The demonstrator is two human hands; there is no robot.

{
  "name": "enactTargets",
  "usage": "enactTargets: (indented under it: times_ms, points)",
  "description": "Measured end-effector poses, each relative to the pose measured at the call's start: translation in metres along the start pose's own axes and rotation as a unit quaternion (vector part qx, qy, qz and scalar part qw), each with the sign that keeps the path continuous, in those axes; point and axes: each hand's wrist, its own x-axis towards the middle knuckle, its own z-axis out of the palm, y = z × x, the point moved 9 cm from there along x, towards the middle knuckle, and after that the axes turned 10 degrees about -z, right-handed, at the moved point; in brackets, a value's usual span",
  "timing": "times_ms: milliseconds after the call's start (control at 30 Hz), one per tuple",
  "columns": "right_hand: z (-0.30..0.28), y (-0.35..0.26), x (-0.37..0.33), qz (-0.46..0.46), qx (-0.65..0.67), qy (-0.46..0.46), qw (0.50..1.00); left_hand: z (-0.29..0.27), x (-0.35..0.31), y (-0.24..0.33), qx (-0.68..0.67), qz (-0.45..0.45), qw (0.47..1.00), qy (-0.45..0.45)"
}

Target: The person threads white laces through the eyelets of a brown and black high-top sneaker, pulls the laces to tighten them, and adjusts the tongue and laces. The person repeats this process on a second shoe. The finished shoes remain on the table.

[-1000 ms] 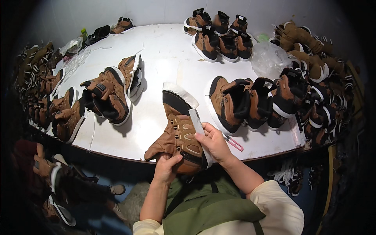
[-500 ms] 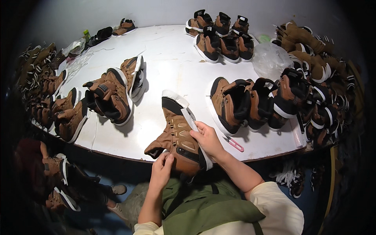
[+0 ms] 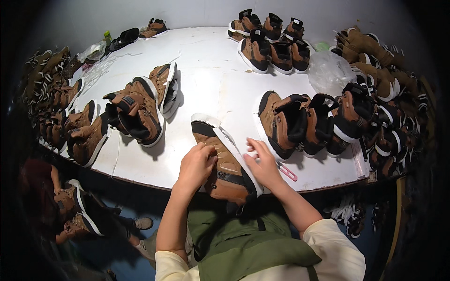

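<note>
"While you have that brown high-topped shoe with the black toe cap and white sole (image 3: 229, 186) in front of you, where does it lie, and how is your grip?"

"It is tilted on its side over the near edge of the white table (image 3: 206, 86), toe away from me, sole turned to my right; my left hand (image 3: 196, 164) bends over the upper, thumb and fingertips drawn close, though whether they pinch anything I cannot tell; my right hand (image 3: 263, 166) is just beside the sole, thumb and fingers apart, with nothing seen between them."

"Which step is this, and what does the next move call for?"

"As I judge it, handling the shoe along its sole edge; more of that would call for my left hand to steady the upper while my right meets the rim; the small pink-handled tool (image 3: 288, 173) lies on the table near my right wrist, in neither hand."

"Any brands or labels?"

"None I can read; the brown-and-black shoe at left (image 3: 146, 121) carries a dark patch (image 3: 126, 104) on its tongue, too small to make out."
</note>
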Motion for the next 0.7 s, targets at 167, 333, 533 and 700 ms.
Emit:
enactTargets:
  times_ms: [167,333,533,700]
  points:
    - [-0.057,0.040,-0.059,-0.047,-0.276,-0.018,0.960,0.006,0.012,-0.002,0.011,-0.034,0.999,-0.031]
    - [-0.068,0.041,-0.081,-0.054,-0.359,-0.048,0.931,0.010,0.011,0.011,-0.017,0.005,0.999,-0.032]
    - [-0.071,0.057,-0.084,-0.126,-0.403,-0.046,0.905,0.012,0.012,0.016,0.003,0.010,1.000,-0.019]
    - [-0.084,0.063,-0.082,-0.051,-0.265,0.001,0.963,0.014,0.011,0.017,0.027,0.034,0.999,0.002]
